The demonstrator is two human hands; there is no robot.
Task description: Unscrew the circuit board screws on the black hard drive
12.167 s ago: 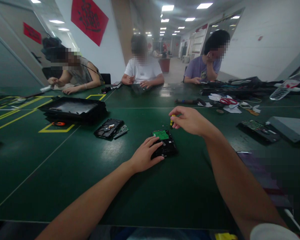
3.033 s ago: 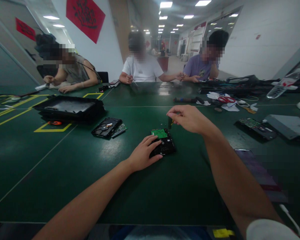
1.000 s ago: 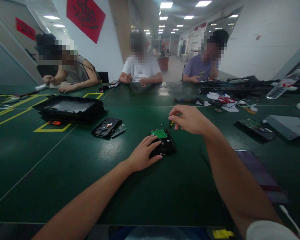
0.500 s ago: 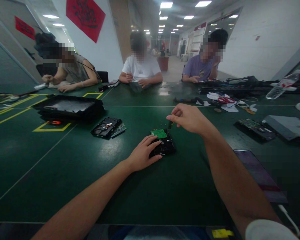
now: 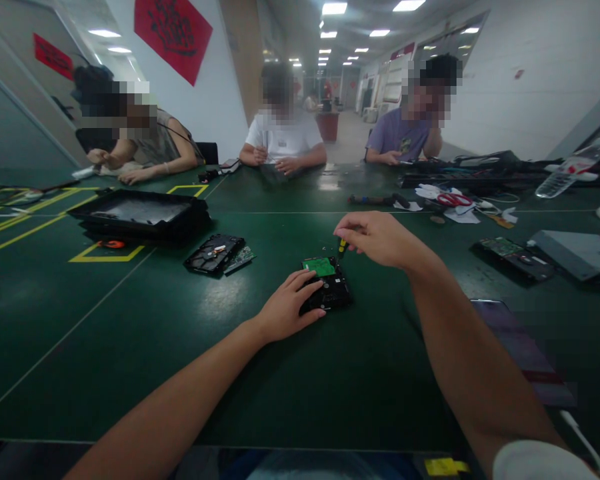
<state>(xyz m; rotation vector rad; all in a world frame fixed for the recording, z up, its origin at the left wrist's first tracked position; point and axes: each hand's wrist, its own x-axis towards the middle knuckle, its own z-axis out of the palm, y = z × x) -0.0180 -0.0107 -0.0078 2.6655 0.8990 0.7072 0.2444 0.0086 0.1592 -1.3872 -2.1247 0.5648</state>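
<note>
A black hard drive with a green circuit board lies on the table in front of me. My left hand rests over its left side, fingers spread and flat, thumb along the near part. A small screwdriver with yellow and dark on its handle is pinched in my right hand, above the drive's far right corner. It points down at that corner; whether the tip touches a screw is too small to tell. A few tiny bits, perhaps screws, lie just beyond the drive.
Left of the drive sit another opened hard drive, a loose circuit board and a black tray. To the right are a further drive, a grey metal box, a phone and red scissors. Several people sit across the table.
My right hand has turned slightly and dipped a little, and more of the screwdriver's yellow handle shows. My left hand and the hard drive stay in place.
</note>
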